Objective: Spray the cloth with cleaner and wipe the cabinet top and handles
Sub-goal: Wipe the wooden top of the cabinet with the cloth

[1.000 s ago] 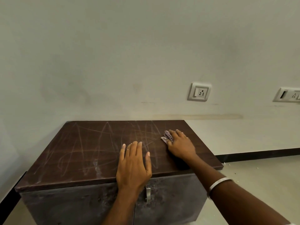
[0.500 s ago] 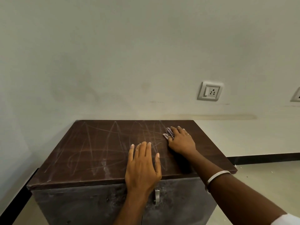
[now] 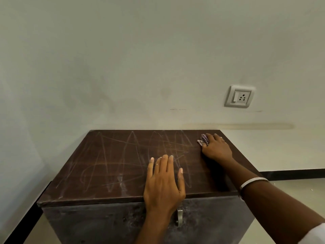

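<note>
Pressing cloth point(image 3: 203, 140) under right hand point(image 3: 216, 148) | left hand point(image 3: 163, 184) flat, well apart

My right hand point(image 3: 217, 148) presses a checked cloth point(image 3: 203, 140) on the scratched cabinet top point(image 3: 114, 166), far right corner. My left hand point(image 3: 164, 182) lies flat at the front edge, above a metal handle point(image 3: 179, 217).
</note>
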### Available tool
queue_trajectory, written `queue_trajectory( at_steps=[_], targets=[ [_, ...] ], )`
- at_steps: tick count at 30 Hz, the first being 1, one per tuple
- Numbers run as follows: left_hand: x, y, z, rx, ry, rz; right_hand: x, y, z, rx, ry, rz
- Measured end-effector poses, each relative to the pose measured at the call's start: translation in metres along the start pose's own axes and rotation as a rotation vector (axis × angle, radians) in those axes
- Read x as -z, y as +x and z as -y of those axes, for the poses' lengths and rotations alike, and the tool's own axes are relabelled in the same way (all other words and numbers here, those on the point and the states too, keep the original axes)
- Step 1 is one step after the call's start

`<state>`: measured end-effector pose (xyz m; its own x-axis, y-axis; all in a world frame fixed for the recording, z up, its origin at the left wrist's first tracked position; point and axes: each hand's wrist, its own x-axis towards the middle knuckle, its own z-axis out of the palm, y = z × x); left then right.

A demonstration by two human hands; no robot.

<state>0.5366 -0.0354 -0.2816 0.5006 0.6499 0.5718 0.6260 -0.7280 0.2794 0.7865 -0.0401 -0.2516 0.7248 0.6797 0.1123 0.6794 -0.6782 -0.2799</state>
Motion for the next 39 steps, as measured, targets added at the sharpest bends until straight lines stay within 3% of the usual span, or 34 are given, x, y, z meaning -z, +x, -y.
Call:
queue_trajectory(
  at_steps=[10,20,30,39],
  targets=[
    [0.001,0.0,-0.001,0.002,-0.004,-0.011,-0.013,-0.003,0.041,0.168,0.022,0.025],
    [0.0,0.0,0.0,-0.008,-0.022,-0.009,-0.002,0.026,-0.007,0.007,-0.016,-0.007],
    [0.001,0.0,-0.001,0.009,-0.017,-0.002,-0.017,0.026,0.048,0.156,0.002,0.01],
    [0.0,0.001,0.0,0.019,-0.033,0.016,-0.002,0.051,0.001,0.059,-0.007,-0.018]
  ],
)
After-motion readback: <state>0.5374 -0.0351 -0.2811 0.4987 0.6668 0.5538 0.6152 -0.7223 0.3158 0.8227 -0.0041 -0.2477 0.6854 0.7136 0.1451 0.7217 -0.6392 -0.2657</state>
